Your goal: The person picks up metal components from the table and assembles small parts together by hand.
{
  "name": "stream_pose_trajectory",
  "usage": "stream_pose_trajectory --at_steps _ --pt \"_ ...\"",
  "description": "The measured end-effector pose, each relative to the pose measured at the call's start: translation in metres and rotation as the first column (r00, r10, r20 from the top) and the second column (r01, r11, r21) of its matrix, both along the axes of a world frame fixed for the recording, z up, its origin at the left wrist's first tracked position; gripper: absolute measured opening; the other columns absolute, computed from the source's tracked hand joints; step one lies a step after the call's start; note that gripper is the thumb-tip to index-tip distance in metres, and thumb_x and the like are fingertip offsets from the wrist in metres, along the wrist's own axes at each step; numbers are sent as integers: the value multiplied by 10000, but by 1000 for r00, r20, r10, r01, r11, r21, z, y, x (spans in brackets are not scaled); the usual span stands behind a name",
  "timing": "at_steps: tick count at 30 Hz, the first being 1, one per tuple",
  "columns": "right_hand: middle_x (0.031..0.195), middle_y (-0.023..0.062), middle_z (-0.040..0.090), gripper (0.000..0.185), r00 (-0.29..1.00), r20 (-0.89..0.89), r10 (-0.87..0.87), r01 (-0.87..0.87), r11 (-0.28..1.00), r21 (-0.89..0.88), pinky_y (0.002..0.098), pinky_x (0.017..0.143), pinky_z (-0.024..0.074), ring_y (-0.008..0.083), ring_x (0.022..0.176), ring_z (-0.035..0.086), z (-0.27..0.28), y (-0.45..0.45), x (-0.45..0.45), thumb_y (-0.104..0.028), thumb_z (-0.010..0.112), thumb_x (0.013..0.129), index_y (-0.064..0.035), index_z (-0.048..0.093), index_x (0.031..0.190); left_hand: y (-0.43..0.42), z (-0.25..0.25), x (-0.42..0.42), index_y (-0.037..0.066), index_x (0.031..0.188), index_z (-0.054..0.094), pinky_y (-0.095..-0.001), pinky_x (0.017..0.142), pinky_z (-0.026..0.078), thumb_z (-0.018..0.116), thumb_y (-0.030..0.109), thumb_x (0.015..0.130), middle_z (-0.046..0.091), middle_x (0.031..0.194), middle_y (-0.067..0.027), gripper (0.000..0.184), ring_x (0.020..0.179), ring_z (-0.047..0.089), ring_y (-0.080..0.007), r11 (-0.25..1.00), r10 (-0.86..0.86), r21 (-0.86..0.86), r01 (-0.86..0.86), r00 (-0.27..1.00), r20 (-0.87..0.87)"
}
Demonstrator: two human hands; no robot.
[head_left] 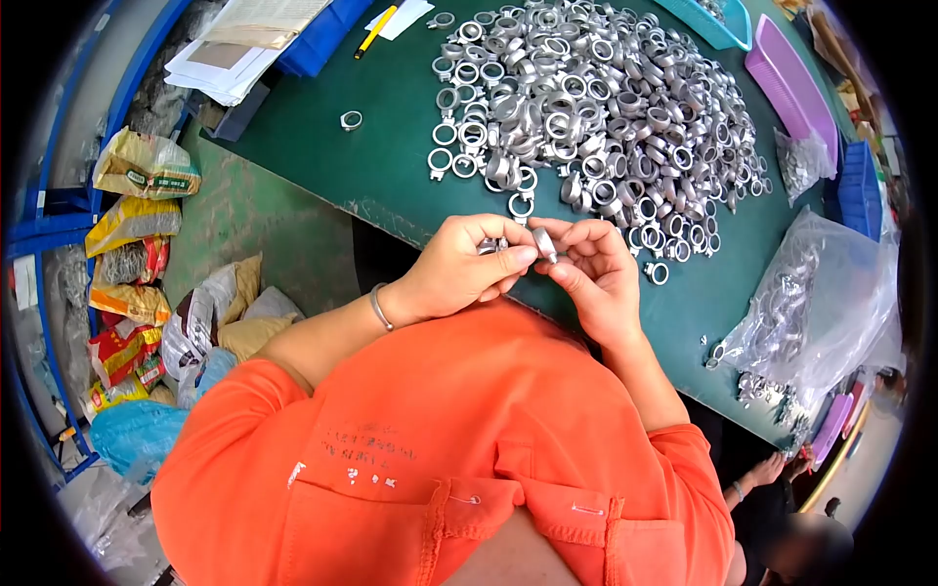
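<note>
Close to my body, at the table's near edge, my left hand (pixel 471 258) and my right hand (pixel 598 272) meet. A grey metal ring clamp (pixel 544 244) with a small lug is pinched in my right fingers, its edge beside my left thumb. My left hand is curled around another metal ring piece (pixel 491 246), partly hidden by the fingers. Just beyond lies a large heap of similar ring clamps (pixel 596 98) on the green table (pixel 322 146). One loose ring clamp (pixel 351 120) lies apart at the left.
A yellow marker (pixel 375 32) and papers (pixel 244 49) lie at the back left. To the right are a pink basket (pixel 791 83), a blue bin (pixel 860 190) and a clear plastic bag (pixel 821 303). Sacks (pixel 147 166) line the left shelf. Another person's hand (pixel 767 471) shows lower right.
</note>
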State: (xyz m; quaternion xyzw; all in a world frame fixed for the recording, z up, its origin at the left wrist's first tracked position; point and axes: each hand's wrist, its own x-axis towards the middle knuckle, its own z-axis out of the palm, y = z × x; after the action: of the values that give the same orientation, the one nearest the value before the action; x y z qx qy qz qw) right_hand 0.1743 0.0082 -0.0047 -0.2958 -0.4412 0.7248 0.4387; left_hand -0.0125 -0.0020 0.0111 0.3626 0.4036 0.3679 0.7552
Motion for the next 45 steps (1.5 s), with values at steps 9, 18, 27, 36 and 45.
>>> stream_pose_trajectory --at_steps 9,18,27,36,45 --pt "1197 194 528 274 875 398 -275 -112 685 720 319 808 497 252 987 604 -3 2 -4 180 532 739 -11 508 933 -1 -1 -1 -4 874 600 -181 453 343 607 42 835 542 728 -22 60 540 445 -57 1000 21 1 -21 999 -28" --pt "826 110 513 202 545 693 -472 -318 648 692 371 639 450 297 752 516 -7 21 -28 -24 638 717 -31 580 910 -1 -5 -2 39 702 622 -252 543 415 725 -52 645 528 761 -54 150 624 510 -164 522 406 852 33 869 -282" --pt "854 110 513 183 481 720 -501 -351 642 682 367 634 450 294 761 518 -7 16 -8 -55 699 681 -26 545 775 2 -11 -5 30 712 618 -255 513 405 728 -78 623 572 758 -58 178 613 522 -163 425 412 905 33 883 -226" --pt "919 77 548 192 742 601 -297 13 903 430 235 630 473 155 766 559 3 7 2 58 629 756 5 592 937 2 -11 -3 33 732 621 -251 545 447 751 -53 618 595 739 -64 193 657 566 -164 539 388 842 -1 888 -247" --pt "997 67 549 155 961 219 -167 160 986 50 217 692 476 118 828 561 -1 9 7 60 628 780 22 631 930 2 -12 -4 39 751 615 -248 558 450 754 -48 619 590 766 -63 210 687 565 -145 512 398 859 27 878 -265"
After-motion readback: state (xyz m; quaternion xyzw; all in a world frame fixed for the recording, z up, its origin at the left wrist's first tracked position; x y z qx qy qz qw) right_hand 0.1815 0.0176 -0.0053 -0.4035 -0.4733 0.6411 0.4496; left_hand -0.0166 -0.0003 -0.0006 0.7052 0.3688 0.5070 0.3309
